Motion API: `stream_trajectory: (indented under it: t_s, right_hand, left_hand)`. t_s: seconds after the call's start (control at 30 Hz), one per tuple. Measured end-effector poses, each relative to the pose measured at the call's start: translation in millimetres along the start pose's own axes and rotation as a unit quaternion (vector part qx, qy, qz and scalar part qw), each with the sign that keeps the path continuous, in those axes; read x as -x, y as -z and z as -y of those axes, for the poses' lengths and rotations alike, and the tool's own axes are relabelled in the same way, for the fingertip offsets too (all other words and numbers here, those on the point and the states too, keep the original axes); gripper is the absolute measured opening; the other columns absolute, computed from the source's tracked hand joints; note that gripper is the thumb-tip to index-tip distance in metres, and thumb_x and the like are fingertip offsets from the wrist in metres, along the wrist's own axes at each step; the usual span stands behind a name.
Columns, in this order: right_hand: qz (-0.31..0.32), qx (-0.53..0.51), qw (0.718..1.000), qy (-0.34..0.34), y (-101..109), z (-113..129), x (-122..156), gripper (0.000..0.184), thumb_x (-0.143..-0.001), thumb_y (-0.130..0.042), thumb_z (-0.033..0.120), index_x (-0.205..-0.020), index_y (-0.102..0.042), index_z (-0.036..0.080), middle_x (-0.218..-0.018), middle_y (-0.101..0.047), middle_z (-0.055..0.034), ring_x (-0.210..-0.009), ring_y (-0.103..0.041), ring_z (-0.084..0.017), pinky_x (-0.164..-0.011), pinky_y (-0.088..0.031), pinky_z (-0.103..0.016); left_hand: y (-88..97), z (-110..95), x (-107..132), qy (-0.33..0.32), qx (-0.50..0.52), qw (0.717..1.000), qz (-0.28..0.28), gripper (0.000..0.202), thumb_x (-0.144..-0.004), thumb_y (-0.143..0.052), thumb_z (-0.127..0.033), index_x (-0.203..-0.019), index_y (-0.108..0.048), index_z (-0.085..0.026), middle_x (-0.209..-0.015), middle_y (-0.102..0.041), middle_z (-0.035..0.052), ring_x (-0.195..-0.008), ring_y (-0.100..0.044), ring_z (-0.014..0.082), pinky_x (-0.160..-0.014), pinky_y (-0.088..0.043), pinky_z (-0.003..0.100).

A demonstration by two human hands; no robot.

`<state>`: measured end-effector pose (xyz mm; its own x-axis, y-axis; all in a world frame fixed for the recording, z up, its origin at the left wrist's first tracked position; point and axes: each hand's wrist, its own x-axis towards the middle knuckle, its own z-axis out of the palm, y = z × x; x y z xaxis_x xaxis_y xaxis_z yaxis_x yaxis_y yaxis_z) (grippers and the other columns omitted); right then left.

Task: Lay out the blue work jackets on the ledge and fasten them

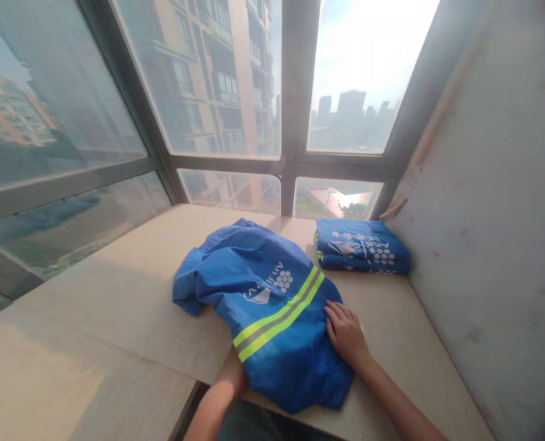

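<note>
Left hand: fingers hidden under blue garment, state can't tell | right fingers: on its edge, grip unclear | pale table beneath; folded garments, windows beyond fingers

This looks like a glazed corner of a home, perhaps an enclosed balcony or bay-window nook, high up in a residential building. The pale wooden surface fits into the corner like a broad sill or built-in top. Grey window frames rise along its far edge and left side, and a whitish, smudged wall borders its right. Beyond it, through the glass, stand an apartment block with balconies and hazy towers; greenery lies below, to its left.
</note>
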<state>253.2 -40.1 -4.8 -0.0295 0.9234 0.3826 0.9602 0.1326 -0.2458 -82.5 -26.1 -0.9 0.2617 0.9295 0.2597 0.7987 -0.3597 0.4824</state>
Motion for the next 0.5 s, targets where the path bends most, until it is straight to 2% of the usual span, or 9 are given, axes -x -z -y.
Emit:
stream_trajectory:
  t_s: [0.07, 0.1, 0.13, 0.17, 0.23, 0.3, 0.37, 0.43, 0.5]
  right_hand:
    - [0.007, 0.008, 1.000, -0.005, 0.2, 5.8, 0.8, 0.040, -0.091, -0.042, 0.020, -0.124, -0.065, 0.021, -0.134, -0.060, -0.0094, -0.125, -0.053, -0.029, -0.105, -0.039, -0.047]
    - [0.011, 0.013, 1.000, -0.010, 1.0, 9.8, 0.8, 0.040, -0.091, -0.042, 0.019, -0.125, -0.065, 0.020, -0.135, -0.060, -0.0098, -0.125, -0.052, -0.029, -0.105, -0.039, -0.046]
    - [0.015, 0.017, 1.000, -0.017, 1.7, 14.3, 0.5, 0.040, -0.091, -0.043, 0.019, -0.125, -0.065, 0.020, -0.136, -0.059, -0.0101, -0.125, -0.052, -0.029, -0.105, -0.038, -0.046]
    - [0.019, 0.020, 0.999, -0.024, 2.0, 19.3, -0.2, 0.041, -0.090, -0.043, 0.019, -0.125, -0.064, 0.019, -0.136, -0.059, -0.0104, -0.125, -0.051, -0.030, -0.105, -0.038, -0.046]
    - [0.027, 0.018, 0.999, -0.034, 1.4, 29.7, -2.8, 0.042, -0.089, -0.045, 0.019, -0.126, -0.064, 0.019, -0.137, -0.058, -0.0113, -0.125, -0.051, -0.031, -0.105, -0.037, -0.047]
    - [0.033, 0.008, 0.999, -0.037, -1.1, 39.8, -6.9, 0.043, -0.088, -0.047, 0.019, -0.127, -0.063, 0.018, -0.138, -0.057, -0.0125, -0.125, -0.051, -0.032, -0.105, -0.036, -0.047]
    - [0.041, -0.003, 0.999, -0.030, -4.0, 48.6, -11.8, 0.044, -0.087, -0.048, 0.020, -0.129, -0.062, 0.017, -0.139, -0.057, -0.0131, -0.126, -0.050, -0.032, -0.106, -0.035, -0.047]
    - [0.050, -0.013, 0.998, -0.017, -6.4, 55.6, -16.5, 0.045, -0.087, -0.050, 0.022, -0.131, -0.060, 0.016, -0.140, -0.055, -0.0132, -0.128, -0.048, -0.031, -0.108, -0.033, -0.046]
    - [0.057, -0.022, 0.998, -0.010, -8.3, 61.1, -19.6, 0.046, -0.087, -0.051, 0.023, -0.132, -0.060, 0.016, -0.142, -0.054, -0.0130, -0.129, -0.046, -0.031, -0.109, -0.031, -0.046]
  left_hand:
    - [19.4, 21.8, 4.0, -0.064, 0.009, 0.996, 0.060, 0.026, -0.092, -0.053, -0.037, -0.109, -0.068, -0.026, -0.110, -0.070, 0.0068, -0.095, -0.067, 0.0198, -0.084, -0.058, 0.034]
    - [31.1, 33.8, 6.1, -0.084, 0.002, 0.993, 0.078, 0.026, -0.091, -0.050, -0.036, -0.106, -0.070, -0.028, -0.109, -0.071, 0.0062, -0.095, -0.068, 0.0208, -0.083, -0.058, 0.033]
    - [44.0, 44.8, 7.9, -0.086, -0.019, 0.994, 0.071, 0.028, -0.090, -0.047, -0.034, -0.105, -0.070, -0.029, -0.111, -0.071, 0.0063, -0.096, -0.068, 0.0225, -0.084, -0.059, 0.034]
    - [57.4, 53.3, 8.9, -0.073, -0.050, 0.995, 0.046, 0.031, -0.089, -0.046, -0.034, -0.107, -0.070, -0.028, -0.116, -0.070, 0.0073, -0.100, -0.067, 0.0248, -0.085, -0.059, 0.037]
    - [83.2, 59.5, 6.5, -0.039, -0.135, 0.989, -0.053, 0.040, -0.087, -0.048, -0.034, -0.121, -0.065, -0.023, -0.135, -0.058, 0.0127, -0.122, -0.057, 0.0328, -0.098, -0.052, 0.049]
    - [102.5, 51.3, -3.8, -0.071, -0.198, 0.972, -0.101, 0.055, -0.084, -0.053, -0.033, -0.138, -0.053, -0.021, -0.154, -0.036, 0.0153, -0.142, -0.033, 0.0381, -0.110, -0.037, 0.058]
    - [111.0, 35.2, -22.4, -0.143, -0.222, 0.962, -0.071, 0.068, -0.082, -0.058, -0.031, -0.148, -0.040, -0.026, -0.162, -0.021, 0.0118, -0.148, -0.017, 0.0372, -0.115, -0.025, 0.060]
    - [107.4, 17.8, -46.1, -0.187, -0.229, 0.955, -0.025, 0.075, -0.080, -0.060, -0.028, -0.150, -0.034, -0.033, -0.163, -0.019, 0.0079, -0.149, -0.016, 0.0359, -0.116, -0.022, 0.059]
    - [92.6, 2.0, -69.2, -0.198, -0.229, 0.953, 0.026, 0.082, -0.076, -0.062, -0.026, -0.151, -0.031, -0.035, -0.163, -0.019, 0.0070, -0.148, -0.017, 0.0359, -0.115, -0.022, 0.058]
